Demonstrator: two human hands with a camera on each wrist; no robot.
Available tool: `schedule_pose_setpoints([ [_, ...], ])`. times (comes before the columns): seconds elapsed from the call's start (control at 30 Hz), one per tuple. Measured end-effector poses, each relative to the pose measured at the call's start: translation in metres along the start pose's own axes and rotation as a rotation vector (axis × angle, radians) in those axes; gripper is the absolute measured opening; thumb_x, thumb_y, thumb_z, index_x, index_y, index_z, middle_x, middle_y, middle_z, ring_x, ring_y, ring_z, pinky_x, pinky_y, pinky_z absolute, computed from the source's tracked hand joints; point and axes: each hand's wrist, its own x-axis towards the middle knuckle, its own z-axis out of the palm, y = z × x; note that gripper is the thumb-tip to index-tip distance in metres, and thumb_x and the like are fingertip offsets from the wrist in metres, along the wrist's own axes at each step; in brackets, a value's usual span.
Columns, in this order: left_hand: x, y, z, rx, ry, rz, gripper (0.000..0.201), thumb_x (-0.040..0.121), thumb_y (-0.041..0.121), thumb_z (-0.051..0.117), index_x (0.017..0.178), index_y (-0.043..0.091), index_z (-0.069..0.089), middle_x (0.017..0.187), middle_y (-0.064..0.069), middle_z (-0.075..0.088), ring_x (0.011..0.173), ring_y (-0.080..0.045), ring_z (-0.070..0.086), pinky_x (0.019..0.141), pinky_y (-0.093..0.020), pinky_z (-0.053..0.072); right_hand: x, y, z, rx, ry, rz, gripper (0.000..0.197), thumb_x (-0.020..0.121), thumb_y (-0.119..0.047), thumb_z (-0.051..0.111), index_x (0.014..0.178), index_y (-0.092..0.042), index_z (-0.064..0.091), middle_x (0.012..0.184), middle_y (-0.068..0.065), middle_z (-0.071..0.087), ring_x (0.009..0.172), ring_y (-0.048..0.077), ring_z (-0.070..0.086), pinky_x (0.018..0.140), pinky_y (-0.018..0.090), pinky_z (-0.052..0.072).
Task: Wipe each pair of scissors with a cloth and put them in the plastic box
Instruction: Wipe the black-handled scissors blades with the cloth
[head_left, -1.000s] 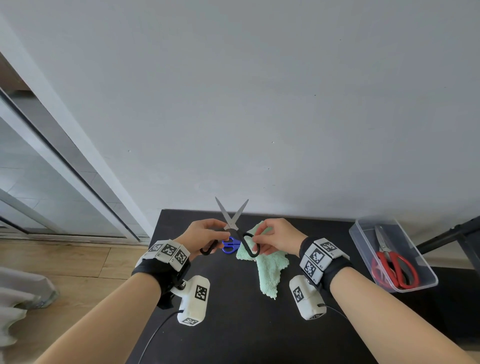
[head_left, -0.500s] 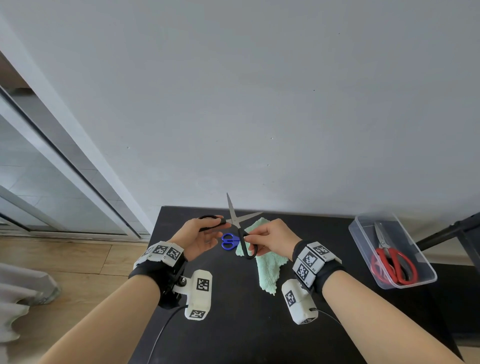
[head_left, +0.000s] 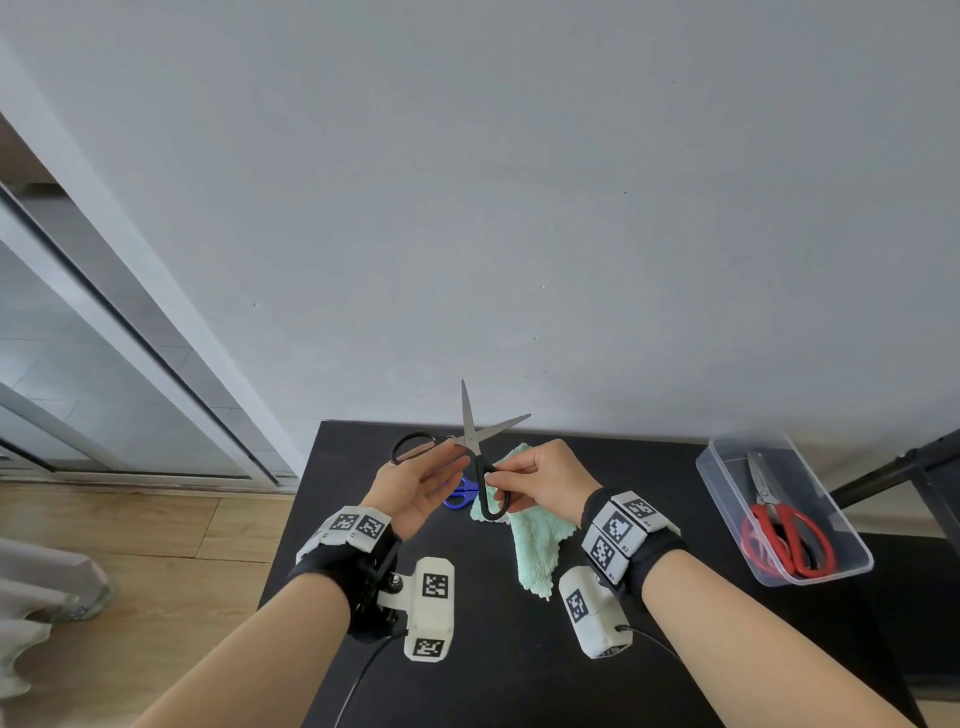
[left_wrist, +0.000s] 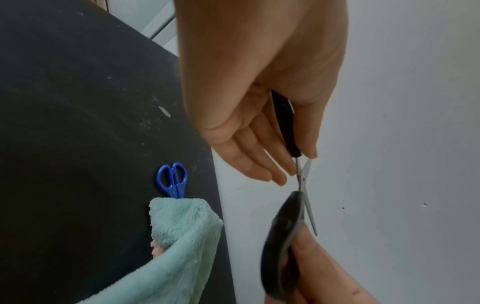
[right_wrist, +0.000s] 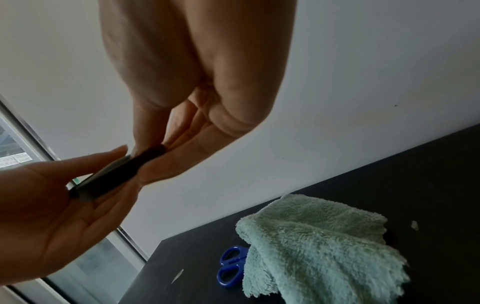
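Observation:
Black-handled scissors are held up above the table with their blades spread, one pointing up and one to the right. My left hand pinches one handle shaft near the pivot between thumb and fingers; its loop sticks out to the left. My right hand pinches the other handle loop. A mint-green cloth lies crumpled on the black table under my hands. Small blue scissors lie beside it, blades tucked under the cloth. Neither hand touches the cloth.
A clear plastic box stands at the table's right edge with red-handled scissors inside. A grey wall rises right behind the table. A sliding door frame and wooden floor are on the left. A dark metal bar juts in at the far right.
My left hand has lifted its handle up and to the left, turning the black scissors so one blade points up and the other right. Both hands keep their hold.

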Motion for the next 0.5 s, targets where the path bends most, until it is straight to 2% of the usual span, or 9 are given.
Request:
schedule_pose_setpoints([
  [0.1, -0.002, -0.006, 0.004, -0.027, -0.016, 0.004, 0.012, 0.088, 0.007, 0.062, 0.097, 0.003, 0.069, 0.101, -0.010, 0.073, 0.090, -0.019, 0.072, 0.080, -0.028, 0.054, -0.002, 0.001, 0.001, 0.003, 0.004, -0.002, 0.017, 0.083, -0.006, 0.071, 0.098, 0.002, 0.072, 0.074, 0.013, 0.069, 0.065, 0.017, 0.067, 0.069, 0.029, 0.059],
  [0.2, -0.003, -0.012, 0.008, -0.004, -0.022, 0.009, 0.012, 0.086, 0.004, 0.063, 0.096, 0.001, 0.070, 0.099, -0.012, 0.073, 0.089, -0.021, 0.071, 0.078, -0.029, 0.057, -0.004, 0.001, 0.003, -0.018, -0.014, -0.011, 0.012, 0.084, -0.007, 0.070, 0.094, -0.002, 0.073, 0.072, 0.011, 0.069, 0.064, 0.016, 0.066, 0.065, 0.026, 0.057],
  [0.27, -0.004, -0.015, 0.010, 0.013, -0.015, 0.011, 0.015, 0.085, 0.003, 0.064, 0.099, -0.002, 0.067, 0.097, -0.013, 0.073, 0.082, -0.021, 0.072, 0.073, -0.027, 0.059, -0.006, 0.002, 0.004, -0.035, -0.030, -0.006, 0.007, 0.084, -0.009, 0.070, 0.089, -0.006, 0.074, 0.070, 0.008, 0.069, 0.062, 0.012, 0.066, 0.062, 0.022, 0.055],
  [0.33, -0.003, -0.017, 0.011, 0.019, -0.004, 0.011, 0.010, 0.085, 0.001, 0.064, 0.095, -0.002, 0.066, 0.090, -0.012, 0.074, 0.074, -0.019, 0.072, 0.067, -0.026, 0.059, -0.007, 0.004, 0.005, -0.039, -0.036, 0.003, 0.006, 0.085, -0.010, 0.069, 0.087, -0.008, 0.074, 0.067, 0.003, 0.069, 0.060, 0.009, 0.066, 0.062, 0.021, 0.054],
  [0.4, -0.003, -0.019, 0.012, 0.032, 0.008, 0.014, 0.006, 0.086, 0.000, 0.062, 0.091, -0.001, 0.066, 0.084, -0.009, 0.074, 0.071, -0.017, 0.072, 0.064, -0.025, 0.059, -0.009, 0.006, 0.006, -0.037, -0.040, 0.015, 0.007, 0.085, -0.011, 0.069, 0.088, -0.006, 0.074, 0.067, 0.001, 0.069, 0.061, 0.007, 0.066, 0.063, 0.020, 0.055],
  [0.5, 0.000, -0.022, 0.011, 0.054, 0.015, 0.019, 0.007, 0.086, 0.000, 0.062, 0.091, -0.002, 0.066, 0.085, -0.009, 0.073, 0.070, -0.015, 0.071, 0.068, -0.025, 0.059, -0.012, 0.009, 0.006, -0.041, -0.032, 0.050, 0.018, 0.087, -0.018, 0.068, 0.093, -0.001, 0.072, 0.072, 0.006, 0.068, 0.062, 0.010, 0.066, 0.063, 0.021, 0.056],
])
